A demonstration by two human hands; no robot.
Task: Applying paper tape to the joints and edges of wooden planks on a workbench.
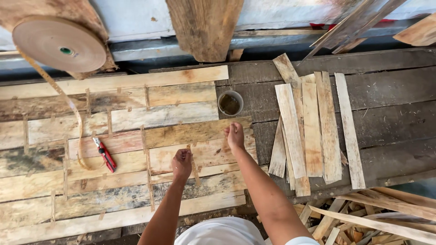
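Nearest the camera, two bare forearms rise from a white shirt toward a sheet of thin wooden veneer strips (136, 149) laid edge to edge on the table (390, 118). The left hand (182, 163) has its fingers pinched together on the near end of a short piece of brown paper tape (194, 165) that lies across a seam between two strips; the right hand (235, 135), a little farther out, is closed with fingers curled, pressing down on the veneer at the sheet's right edge, just beyond the tape's far end. Many seams to the left already carry short tape patches, so the joining looks well along, with this right-hand edge seemingly among the last places to be fixed. A red utility knife (105, 154) lies left of the hands on the sheet, beside a loose ribbon of tape that runs up to a large tape roll (59, 44) at the far left. Beyond the right hand stands a small round cup (230, 103), and to the right a loose stack of untaped strips (313, 127) waits.
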